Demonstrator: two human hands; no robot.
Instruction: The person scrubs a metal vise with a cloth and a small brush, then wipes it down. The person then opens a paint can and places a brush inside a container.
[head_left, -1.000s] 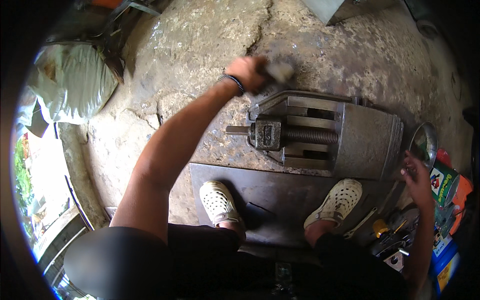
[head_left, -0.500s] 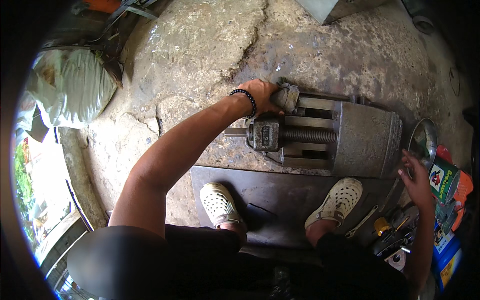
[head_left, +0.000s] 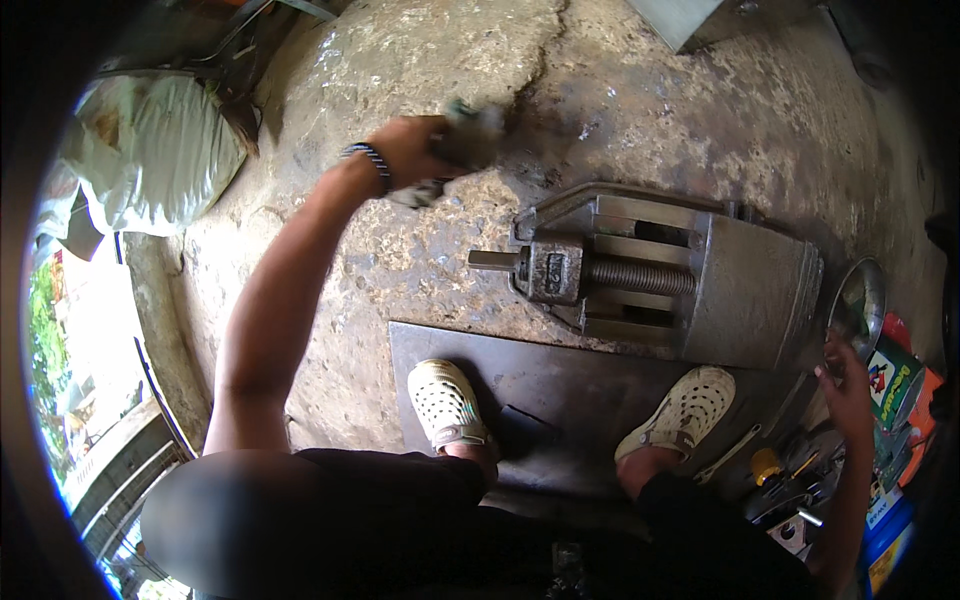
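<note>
My left hand (head_left: 408, 152) is closed on a grey rag (head_left: 472, 138), blurred by motion, above the concrete floor. To the right of it lies a heavy metal machine vise (head_left: 745, 285) with a threaded screw (head_left: 640, 275), parallel rails and a square-ended shaft (head_left: 492, 261). My right hand (head_left: 848, 385) is at the near rim of a round metal bowl (head_left: 868, 285), beyond the vise's right end. Its fingers are apart, with nothing visible between them. What lies in the bowl is dark and unclear.
Under my clogs (head_left: 445, 400) is a dark metal plate (head_left: 560, 385). A wrench (head_left: 728, 455), a yellow-capped item (head_left: 766, 466) and other small tools lie at the lower right. Colourful packages (head_left: 895, 390) stand beside them. A pale sack (head_left: 165, 150) sits at the far left.
My left hand has lifted the rag off the vise's left end and carried it left and away from me. My right hand has moved nearer the bowl. The vise appears slightly shifted with the view.
</note>
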